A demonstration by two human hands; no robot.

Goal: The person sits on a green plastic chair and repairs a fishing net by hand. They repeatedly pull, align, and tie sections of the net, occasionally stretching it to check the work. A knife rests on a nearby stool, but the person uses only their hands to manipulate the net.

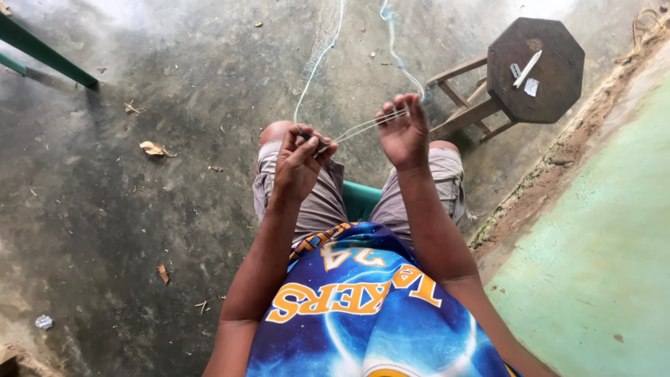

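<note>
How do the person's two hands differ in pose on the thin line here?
The left hand is curled shut, pinching the line at its fingertips; the right hand is open, fingers spread upward, with the line running across them. The left hand sits lower, over the left knee; the right is raised higher. Both touch the same pale line, stretched between them.

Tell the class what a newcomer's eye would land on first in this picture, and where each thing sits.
First come the two raised hands at centre: the left hand pinches pale twine that stretches across to the fingers of the right hand, with strands trailing away over the grey concrete floor. Next is the dark octagonal wooden stool at upper right, bearing a few small pale items.
</note>
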